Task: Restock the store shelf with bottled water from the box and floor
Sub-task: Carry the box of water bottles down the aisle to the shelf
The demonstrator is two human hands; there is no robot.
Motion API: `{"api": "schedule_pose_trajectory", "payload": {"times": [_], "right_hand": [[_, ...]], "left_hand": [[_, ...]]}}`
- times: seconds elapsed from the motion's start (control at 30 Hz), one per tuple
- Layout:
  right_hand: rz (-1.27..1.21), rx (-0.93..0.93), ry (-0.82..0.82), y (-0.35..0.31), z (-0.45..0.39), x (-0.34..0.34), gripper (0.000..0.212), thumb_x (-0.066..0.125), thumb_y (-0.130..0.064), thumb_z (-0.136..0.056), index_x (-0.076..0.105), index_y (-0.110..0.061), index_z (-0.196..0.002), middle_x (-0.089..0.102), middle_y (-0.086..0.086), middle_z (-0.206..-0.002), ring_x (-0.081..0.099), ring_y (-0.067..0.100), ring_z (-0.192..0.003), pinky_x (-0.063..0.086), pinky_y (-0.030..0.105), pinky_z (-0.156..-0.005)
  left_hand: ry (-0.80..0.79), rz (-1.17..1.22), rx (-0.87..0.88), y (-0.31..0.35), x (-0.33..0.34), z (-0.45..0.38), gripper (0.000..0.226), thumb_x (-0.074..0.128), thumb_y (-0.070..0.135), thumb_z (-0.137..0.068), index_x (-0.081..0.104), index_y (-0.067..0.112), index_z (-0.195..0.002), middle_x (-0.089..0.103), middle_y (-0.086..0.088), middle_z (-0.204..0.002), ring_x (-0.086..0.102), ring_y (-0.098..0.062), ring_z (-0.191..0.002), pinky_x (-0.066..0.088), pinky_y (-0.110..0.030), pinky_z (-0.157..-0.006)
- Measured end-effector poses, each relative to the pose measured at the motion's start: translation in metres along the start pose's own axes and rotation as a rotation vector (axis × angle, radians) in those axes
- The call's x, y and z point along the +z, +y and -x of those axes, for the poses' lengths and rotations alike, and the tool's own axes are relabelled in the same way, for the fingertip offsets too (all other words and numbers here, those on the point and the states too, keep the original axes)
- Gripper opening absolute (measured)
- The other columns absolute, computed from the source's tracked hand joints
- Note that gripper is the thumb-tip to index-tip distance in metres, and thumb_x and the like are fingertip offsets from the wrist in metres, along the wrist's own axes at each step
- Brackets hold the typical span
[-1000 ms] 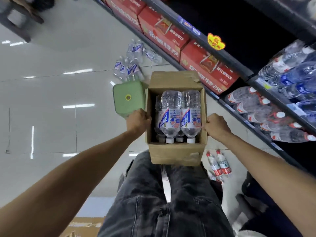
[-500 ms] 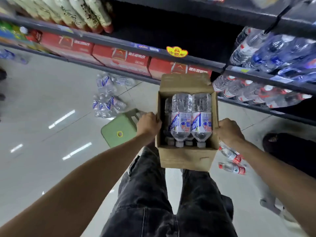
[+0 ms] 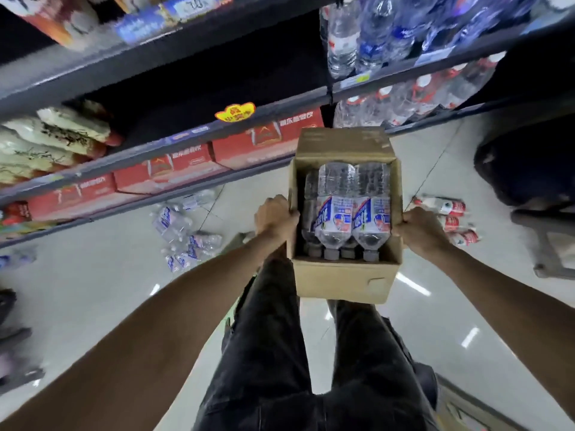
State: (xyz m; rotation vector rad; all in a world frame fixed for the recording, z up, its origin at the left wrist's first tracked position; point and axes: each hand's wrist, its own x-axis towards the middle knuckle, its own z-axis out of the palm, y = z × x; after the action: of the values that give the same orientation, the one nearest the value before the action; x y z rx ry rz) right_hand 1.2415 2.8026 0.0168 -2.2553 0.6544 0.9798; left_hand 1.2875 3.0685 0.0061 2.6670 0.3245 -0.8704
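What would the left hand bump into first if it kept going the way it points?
The left hand already grips the cardboard box by its side wall. Pushed straight on, it would probably meet the water bottles packed inside, though depth is hard to judge.

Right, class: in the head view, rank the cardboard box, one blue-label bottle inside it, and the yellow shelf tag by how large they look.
1. Cardboard box, largest.
2. Blue-label bottle in the box.
3. Yellow shelf tag, smallest, though it sits farther from the camera, so its true size is unsure.
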Motion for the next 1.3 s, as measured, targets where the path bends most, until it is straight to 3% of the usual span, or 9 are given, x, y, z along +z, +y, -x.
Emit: {"api": "schedule_pose_trajectory", "payload": {"times": [0.1, 0.17, 0.27, 0.57, 0.67, 0.83, 0.97, 1.1, 1.3], "right_hand": [[-0.057, 0.072, 0.030, 0.012, 0.002, 0.009, 0.025, 0.064, -0.018, -0.084, 0.068, 0.004, -0.095, 0.068, 0.020, -0.090, 0.064, 0.033, -0.079, 0.055, 0.036, -0.063], [-0.072, 0.116, 0.058, 0.016, 0.004, 0.018, 0.023, 0.060, -0.017, -0.086, 0.064, 0.005, -0.091, 0.061, 0.013, -0.083, 0.057, 0.027, -0.071, 0.041, 0.025, -0.049], [-0.129, 0.185, 0.115, 0.014, 0.008, 0.033, 0.020, 0.056, -0.018, -0.091, 0.060, 0.001, -0.085, 0.051, 0.005, -0.068, 0.048, 0.016, -0.055, 0.029, 0.018, -0.041], [-0.391, 0.359, 0.230, -0.013, -0.010, 0.108, 0.029, 0.056, -0.024, -0.095, 0.059, -0.003, -0.077, 0.048, 0.001, -0.061, 0.045, 0.013, -0.051, 0.029, 0.019, -0.043], [-0.472, 0.386, 0.227, -0.020, -0.030, 0.138, 0.030, 0.057, -0.025, -0.095, 0.061, -0.003, -0.076, 0.056, 0.008, -0.065, 0.049, 0.014, -0.049, 0.031, 0.018, -0.041], [-0.572, 0.417, 0.237, -0.022, -0.068, 0.188, 0.020, 0.062, -0.021, -0.091, 0.061, -0.004, -0.080, 0.057, 0.005, -0.067, 0.051, 0.013, -0.052, 0.032, 0.018, -0.041], [-0.645, 0.441, 0.252, -0.017, -0.099, 0.231, 0.020, 0.063, -0.024, -0.090, 0.060, -0.004, -0.090, 0.061, 0.010, -0.083, 0.059, 0.026, -0.070, 0.042, 0.025, -0.052], [-0.681, 0.459, 0.320, -0.017, -0.123, 0.267, 0.021, 0.063, -0.026, -0.090, 0.054, -0.011, -0.078, 0.051, 0.000, -0.067, 0.047, 0.009, -0.053, 0.030, 0.019, -0.040], [-0.695, 0.430, 0.371, -0.019, -0.155, 0.300, 0.019, 0.065, -0.025, -0.087, 0.054, -0.013, -0.076, 0.052, 0.003, -0.067, 0.042, 0.007, -0.050, 0.027, 0.016, -0.038]], "left_hand": [[-0.035, -0.075, 0.073, 0.009, 0.005, -0.013, 0.022, 0.056, 0.033, -0.088, 0.055, 0.012, -0.086, 0.066, -0.012, -0.090, 0.064, -0.031, -0.084, 0.051, -0.033, -0.069], [-0.049, -0.127, 0.113, 0.013, 0.007, -0.023, 0.021, 0.054, 0.033, -0.088, 0.055, 0.012, -0.088, 0.067, -0.014, -0.095, 0.064, -0.033, -0.090, 0.043, -0.030, -0.067], [-0.071, -0.186, 0.182, 0.016, 0.005, -0.039, 0.025, 0.052, 0.029, -0.089, 0.059, 0.005, -0.094, 0.065, -0.018, -0.101, 0.062, -0.036, -0.095, 0.041, -0.033, -0.069], [-0.172, -0.407, 0.388, -0.002, -0.001, -0.113, 0.033, 0.054, 0.031, -0.093, 0.062, 0.000, -0.087, 0.068, -0.021, -0.094, 0.065, -0.036, -0.088, 0.050, -0.038, -0.071], [-0.154, -0.482, 0.448, -0.012, 0.008, -0.138, 0.034, 0.055, 0.031, -0.092, 0.065, -0.002, -0.091, 0.069, -0.020, -0.096, 0.065, -0.035, -0.091, 0.045, -0.033, -0.069], [-0.143, -0.541, 0.477, -0.029, 0.036, -0.182, 0.025, 0.057, 0.028, -0.090, 0.063, 0.003, -0.085, 0.067, -0.016, -0.090, 0.064, -0.033, -0.091, 0.038, -0.032, -0.068], [-0.136, -0.566, 0.542, -0.035, 0.066, -0.217, 0.020, 0.058, 0.024, -0.091, 0.053, 0.009, -0.077, 0.055, -0.009, -0.077, 0.061, -0.027, -0.083, 0.034, -0.030, -0.062], [-0.140, -0.612, 0.618, -0.045, 0.092, -0.247, 0.027, 0.057, 0.023, -0.091, 0.052, 0.006, -0.071, 0.066, -0.021, -0.085, 0.066, -0.034, -0.084, 0.047, -0.034, -0.068], [-0.126, -0.580, 0.665, -0.062, 0.118, -0.285, 0.032, 0.060, 0.023, -0.091, 0.048, 0.005, -0.067, 0.054, -0.015, -0.072, 0.064, -0.035, -0.078, 0.043, -0.033, -0.064]]}}
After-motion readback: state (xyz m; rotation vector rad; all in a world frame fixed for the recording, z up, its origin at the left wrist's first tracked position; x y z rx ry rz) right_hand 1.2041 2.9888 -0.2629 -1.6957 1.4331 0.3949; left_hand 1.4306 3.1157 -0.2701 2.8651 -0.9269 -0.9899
